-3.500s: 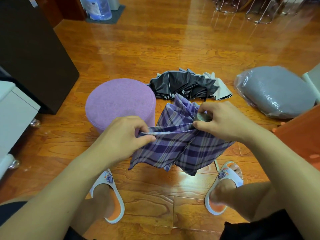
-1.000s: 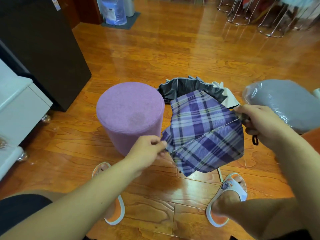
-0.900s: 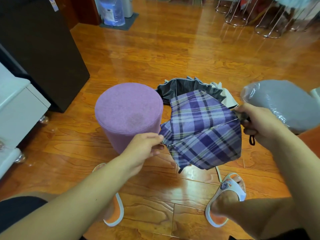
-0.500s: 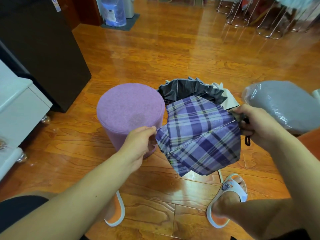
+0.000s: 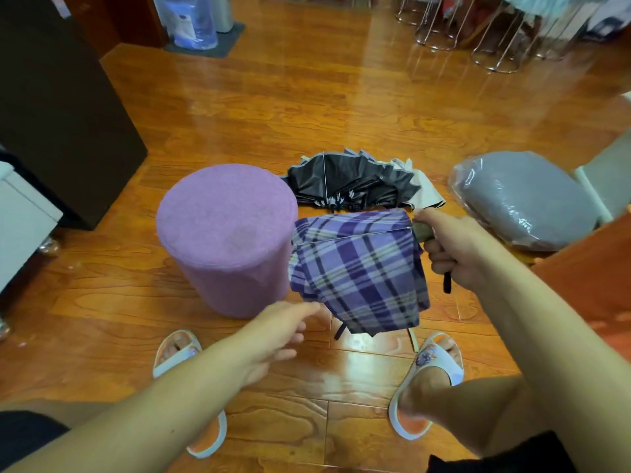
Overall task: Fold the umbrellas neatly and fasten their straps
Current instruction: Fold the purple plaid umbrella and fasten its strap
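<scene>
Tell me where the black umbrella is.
The black umbrella lies on the wooden floor, centre of the head view, just behind the plaid umbrella and the purple stool.

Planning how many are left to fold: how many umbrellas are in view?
2. The purple plaid umbrella hangs from the right hand; the black umbrella lies on the floor behind it, beside the purple stool. Others may be out of frame.

— Any writing you can read here?
— None. The blue bag at the floor's far left edge bears a white label, too blurred to make out.
— And the slippers?
— The right slipper shows a small printed picture, no letters.
</scene>
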`<control>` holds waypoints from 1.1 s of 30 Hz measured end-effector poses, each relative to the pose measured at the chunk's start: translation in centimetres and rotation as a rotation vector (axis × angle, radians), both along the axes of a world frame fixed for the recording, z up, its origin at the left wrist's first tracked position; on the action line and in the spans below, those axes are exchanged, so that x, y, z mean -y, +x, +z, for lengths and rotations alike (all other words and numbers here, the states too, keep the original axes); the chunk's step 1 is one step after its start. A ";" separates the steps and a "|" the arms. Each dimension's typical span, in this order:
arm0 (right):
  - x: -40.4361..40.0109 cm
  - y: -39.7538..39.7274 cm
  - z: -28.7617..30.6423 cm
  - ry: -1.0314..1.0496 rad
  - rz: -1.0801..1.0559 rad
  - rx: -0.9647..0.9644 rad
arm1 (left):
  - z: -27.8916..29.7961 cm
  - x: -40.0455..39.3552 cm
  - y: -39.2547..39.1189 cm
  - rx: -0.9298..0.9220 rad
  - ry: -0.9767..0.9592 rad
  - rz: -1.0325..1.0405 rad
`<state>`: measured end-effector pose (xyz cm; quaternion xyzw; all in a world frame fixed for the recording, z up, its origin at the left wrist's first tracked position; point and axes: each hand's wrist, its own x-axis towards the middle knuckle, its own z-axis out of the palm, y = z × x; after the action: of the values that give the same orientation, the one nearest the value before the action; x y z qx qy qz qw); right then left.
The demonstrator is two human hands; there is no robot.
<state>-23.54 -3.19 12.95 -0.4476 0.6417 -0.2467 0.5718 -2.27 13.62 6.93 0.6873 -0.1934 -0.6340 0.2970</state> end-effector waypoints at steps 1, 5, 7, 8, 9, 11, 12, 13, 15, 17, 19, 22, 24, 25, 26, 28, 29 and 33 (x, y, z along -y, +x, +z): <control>0.0 0.0 0.1 0.003 -0.006 0.019 | -0.1 -0.1 -0.1 -0.009 -0.015 -0.010; -0.4 0.3 0.3 -0.064 0.026 -0.020 | -1.4 0.9 0.2 0.418 -0.190 -0.064; -0.8 0.6 0.1 -0.093 0.064 -0.070 | -0.8 1.2 0.3 0.585 -0.400 -0.051; -1.0 0.9 0.0 -0.097 0.082 -0.093 | -0.4 1.2 0.3 0.666 -0.544 -0.092; -1.3 1.2 0.1 -0.098 0.102 -0.122 | 0.1 1.2 0.4 0.793 -0.712 -0.187; -2.0 2.0 0.3 -0.114 0.161 -0.208 | 0.7 1.6 0.6 1.098 -1.015 -0.456; -2.4 2.5 0.5 -0.137 0.194 -0.260 | 0.7 2.1 0.6 1.191 -1.099 -0.566; -2.8 3.1 0.7 -0.171 0.226 -0.313 | 0.8 2.6 0.5 1.190 -1.078 -0.634; -3.6 4.1 1.3 -0.252 0.298 -0.373 | 1.1 3.3 0.0 1.055 -0.913 -0.629; -4.3 4.7 1.8 -0.322 0.384 -0.391 | 0.6 3.6 -0.5 0.949 -0.783 -0.615; -4.7 4.8 2.1 -0.391 0.478 -0.395 | 0.2 3.7 -0.8 0.910 -0.745 -0.602; -4.5 4.2 2.0 -0.516 0.596 -0.362 | -0.4 3.7 -0.3 0.914 -0.782 -0.553; -4.7 3.5 1.8 -0.603 0.670 -0.347 | -0.8 3.3 0.1 0.995 -0.782 -0.570; -4.9 3.3 1.8 -0.642 0.709 -0.331 | -0.9 2.9 0.2 1.024 -0.782 -0.582; -5.1 3.0 1.7 -0.680 0.749 -0.309 | -1.0 2.6 0.3 1.033 -0.783 -0.584; -5.5 2.5 1.5 -0.707 0.823 -0.275 | -1.1 2.3 0.5 1.028 -0.770 -0.583; -5.5 2.3 1.3 -0.696 0.853 -0.264 | -1.1 2.2 0.7 1.030 -0.760 -0.588; -5.1 1.7 0.1 -0.705 0.922 -0.248 | -1.3 2.1 1.3 1.053 -0.740 -0.610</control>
<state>-21.79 1.93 13.03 -0.8686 0.3225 -0.1171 0.3575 -0.92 11.53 5.61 0.6716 -0.6975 -0.1652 0.1875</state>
